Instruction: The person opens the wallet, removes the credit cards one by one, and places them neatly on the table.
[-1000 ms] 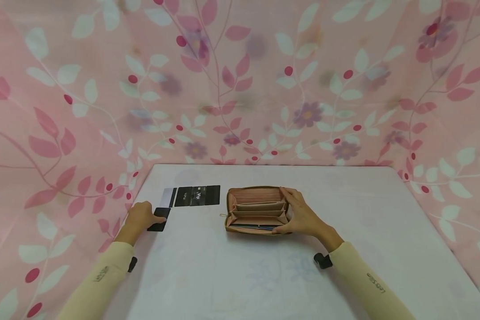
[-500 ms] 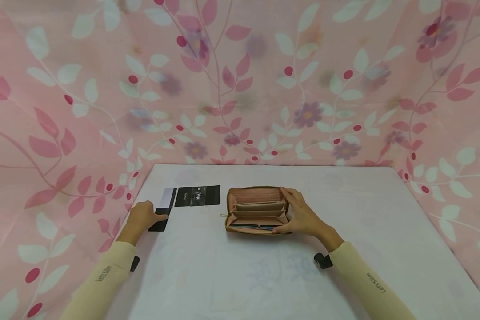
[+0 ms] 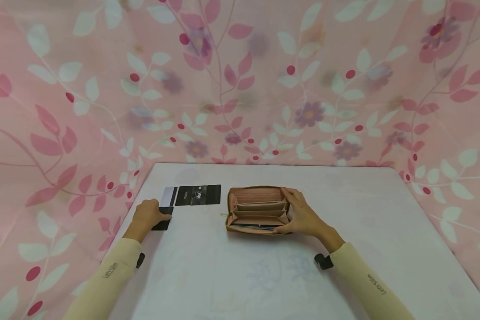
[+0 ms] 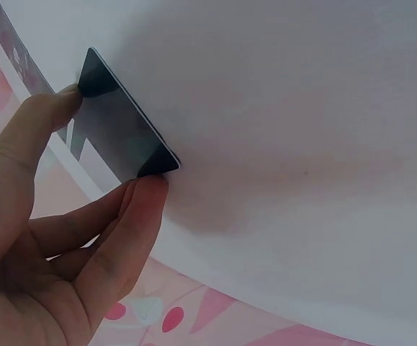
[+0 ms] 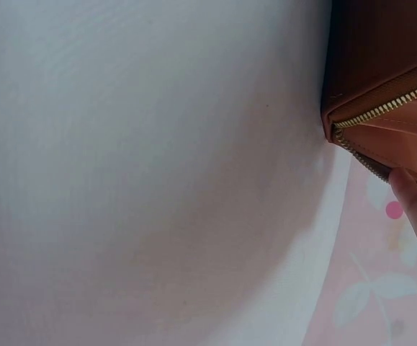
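Observation:
My left hand (image 3: 147, 217) pinches a black card (image 4: 122, 119) by its two opposite edges, thumb on one side and fingers on the other. In the left wrist view the card is tilted, close over the white table. At the centre of the head view, my right hand (image 3: 303, 217) grips the right end of a brown zip wallet (image 3: 260, 194). The wallet is unzipped and spread wide, its pink-beige compartments facing up. Dark and bluish card edges (image 3: 250, 226) show in its front compartment. The right wrist view catches the wallet's corner with its gold zip (image 5: 388, 106).
Left of the wallet, a row of cards lies on the white table (image 3: 244, 275): a pale card with a black stripe (image 3: 168, 196), a black card (image 3: 183, 196), a "Vip" card (image 3: 199, 195) and another dark one (image 3: 214, 194). A pink floral cloth (image 3: 240, 89) hangs behind.
My left hand has moved slightly to the right, bringing the black card with it. The right hand and the wallet stay in place.

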Demonstrator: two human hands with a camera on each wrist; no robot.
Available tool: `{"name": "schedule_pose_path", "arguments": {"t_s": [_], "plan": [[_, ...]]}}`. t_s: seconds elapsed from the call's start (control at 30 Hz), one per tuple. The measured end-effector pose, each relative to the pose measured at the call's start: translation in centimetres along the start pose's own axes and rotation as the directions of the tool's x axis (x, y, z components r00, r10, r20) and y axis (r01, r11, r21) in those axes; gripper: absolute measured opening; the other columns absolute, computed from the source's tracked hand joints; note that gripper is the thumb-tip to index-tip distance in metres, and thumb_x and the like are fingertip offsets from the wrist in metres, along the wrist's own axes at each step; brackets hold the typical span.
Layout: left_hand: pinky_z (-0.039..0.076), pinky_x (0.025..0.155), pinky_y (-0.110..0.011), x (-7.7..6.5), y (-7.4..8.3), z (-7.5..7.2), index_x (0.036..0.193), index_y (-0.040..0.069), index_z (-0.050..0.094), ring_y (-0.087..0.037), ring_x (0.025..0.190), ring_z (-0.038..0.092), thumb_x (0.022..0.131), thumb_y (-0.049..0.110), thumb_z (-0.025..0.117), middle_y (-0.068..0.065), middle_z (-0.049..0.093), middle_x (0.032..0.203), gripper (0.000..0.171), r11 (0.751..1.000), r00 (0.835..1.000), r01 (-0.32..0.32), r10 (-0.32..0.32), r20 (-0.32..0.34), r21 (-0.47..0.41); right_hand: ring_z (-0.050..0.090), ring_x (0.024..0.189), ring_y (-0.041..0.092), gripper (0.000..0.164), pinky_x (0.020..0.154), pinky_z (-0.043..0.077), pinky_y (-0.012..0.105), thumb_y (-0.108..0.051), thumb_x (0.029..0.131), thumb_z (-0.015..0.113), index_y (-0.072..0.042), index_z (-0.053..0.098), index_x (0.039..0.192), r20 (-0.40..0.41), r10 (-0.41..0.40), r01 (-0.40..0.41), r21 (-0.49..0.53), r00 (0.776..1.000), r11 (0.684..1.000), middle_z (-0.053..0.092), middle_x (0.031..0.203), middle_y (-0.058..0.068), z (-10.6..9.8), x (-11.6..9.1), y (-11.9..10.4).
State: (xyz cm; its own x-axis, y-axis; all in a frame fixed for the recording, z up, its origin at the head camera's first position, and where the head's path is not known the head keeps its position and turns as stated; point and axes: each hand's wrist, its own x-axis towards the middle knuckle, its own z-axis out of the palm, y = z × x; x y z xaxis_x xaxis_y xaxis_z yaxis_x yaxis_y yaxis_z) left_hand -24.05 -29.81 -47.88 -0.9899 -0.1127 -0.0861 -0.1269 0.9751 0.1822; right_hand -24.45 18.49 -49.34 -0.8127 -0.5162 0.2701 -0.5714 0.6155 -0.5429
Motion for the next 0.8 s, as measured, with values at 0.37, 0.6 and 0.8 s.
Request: {"name": "schedule_pose_path", "arguments": {"t_s": [0.37, 0.6, 0.8], "plan": [[0.041, 0.045, -0.035, 0.6, 3.5, -1.6, 0.068, -0.001, 0.055, -0.021, 0.050, 0.048, 0.072, 0.033, 0.068, -0.008, 0.051, 0.057, 0.037, 0.996, 0.996, -0.085, 0.085, 0.020, -0.017, 0.018, 0.122, 0.016, 0.124, 0.089, 0.034, 0.044, -0.063, 0.046, 0.072, -0.023, 0.002, 0.140, 0.003, 0.025, -0.025, -0.009, 1.000, 1.000, 0.015, 0.138, -0.001, 0.0, -0.1, 0.0], [0.043, 0.045, -0.026, -0.1, 10.1, -2.5, 0.069, 0.012, 0.066, -0.008, 0.048, 0.054, 0.079, 0.028, 0.061, 0.005, 0.059, 0.058, 0.020, 0.894, 0.922, -0.367, 0.387, 0.029, -0.256, 0.019, 0.121, 0.018, 0.122, 0.088, 0.034, 0.044, -0.064, 0.048, 0.071, -0.022, 0.003, 0.140, 0.007, 0.005, -0.005, -0.004, 1.000, 1.000, 0.016, 0.138, 0.001, -0.1, 0.2, 0.0], [0.046, 0.056, -0.019, -1.6, 15.9, -1.7, 0.086, 0.021, 0.066, 0.000, 0.067, 0.056, 0.080, 0.025, 0.063, 0.013, 0.060, 0.079, 0.008, 0.586, 0.659, -0.694, 0.751, -0.042, -0.418, 0.026, 0.114, 0.019, 0.119, 0.087, 0.035, 0.043, -0.059, 0.049, 0.073, -0.020, 0.007, 0.140, 0.001, -0.009, 0.009, 0.068, 1.000, 0.998, 0.022, 0.134, 0.005, -0.1, 0.5, 0.6]]}}
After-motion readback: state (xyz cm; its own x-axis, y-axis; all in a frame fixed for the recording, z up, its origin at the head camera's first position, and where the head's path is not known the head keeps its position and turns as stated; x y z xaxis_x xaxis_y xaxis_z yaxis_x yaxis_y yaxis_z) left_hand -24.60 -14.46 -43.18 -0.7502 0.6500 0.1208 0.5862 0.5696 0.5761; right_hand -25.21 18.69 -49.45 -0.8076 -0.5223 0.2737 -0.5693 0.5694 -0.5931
